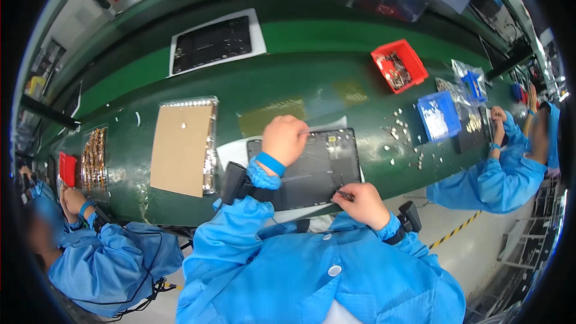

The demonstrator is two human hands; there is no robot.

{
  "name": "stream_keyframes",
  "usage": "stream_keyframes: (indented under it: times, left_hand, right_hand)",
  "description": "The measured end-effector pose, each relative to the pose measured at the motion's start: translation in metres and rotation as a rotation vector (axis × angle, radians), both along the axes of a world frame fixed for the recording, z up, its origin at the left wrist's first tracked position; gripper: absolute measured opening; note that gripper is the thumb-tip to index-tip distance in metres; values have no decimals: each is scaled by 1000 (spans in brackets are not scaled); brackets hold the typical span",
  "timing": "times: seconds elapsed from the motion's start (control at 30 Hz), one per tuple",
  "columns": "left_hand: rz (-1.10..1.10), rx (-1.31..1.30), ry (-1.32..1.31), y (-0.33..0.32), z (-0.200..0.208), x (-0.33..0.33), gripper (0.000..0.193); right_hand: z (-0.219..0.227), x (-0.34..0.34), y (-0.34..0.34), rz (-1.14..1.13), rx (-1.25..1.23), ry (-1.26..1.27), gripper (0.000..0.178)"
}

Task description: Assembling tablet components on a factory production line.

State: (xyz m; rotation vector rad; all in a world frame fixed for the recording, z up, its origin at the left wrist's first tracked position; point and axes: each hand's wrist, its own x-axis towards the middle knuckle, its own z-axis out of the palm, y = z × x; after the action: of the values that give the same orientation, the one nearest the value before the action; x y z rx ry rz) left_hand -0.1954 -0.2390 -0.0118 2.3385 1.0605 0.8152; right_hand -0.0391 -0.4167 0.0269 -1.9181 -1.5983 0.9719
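A flat black device panel point(312, 171), like a tablet housing, lies in front of me on a white sheet point(234, 153). Over its far left part is my left hand point(285, 140), its fingers pinched near the far edge on something thin that I cannot make out. My right hand point(365, 205) rests at the panel's near right corner, closed on a short dark tool point(344, 194) whose tip touches or nearly touches the panel; its exact kind is unclear. Small yellowish parts show near the panel's far right corner.
Left stands a brown cardboard sheet point(182, 150) on a clear tray. A red bin point(399, 66), a blue bin point(439, 117) and scattered white bits point(396, 129) lie right. Another black panel point(213, 44) lies beyond. Co-workers sit at the left point(114, 258) and right point(489, 183).
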Motion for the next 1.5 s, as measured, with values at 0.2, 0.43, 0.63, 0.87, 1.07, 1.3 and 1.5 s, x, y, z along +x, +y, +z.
stream_keyframes:
  times: [0.2,0.43,0.63,0.87,1.07,1.3,1.5]
  left_hand:
    - [14,21,85,-8,-15,-9,10]
    - [40,-4,37,-14,-9,0,7]
    - [64,-6,-11,-15,-11,4,6]
    - [28,33,169,-22,5,8,13]
    - [45,91,279,-13,11,8,11]
    - [34,149,218,-12,8,25,9]
    - [21,142,129,-14,7,21,11]
  right_hand:
    - [-9,-14,1,60,-19,-144,19]
    - [-12,-10,5,87,-2,-252,24]
    - [13,-9,18,258,-87,-277,21]
    - [21,-7,21,277,-110,-240,22]
    - [33,16,35,89,61,-174,21]
    - [57,131,97,-284,330,-351,13]
    - [45,189,172,-153,442,-778,14]
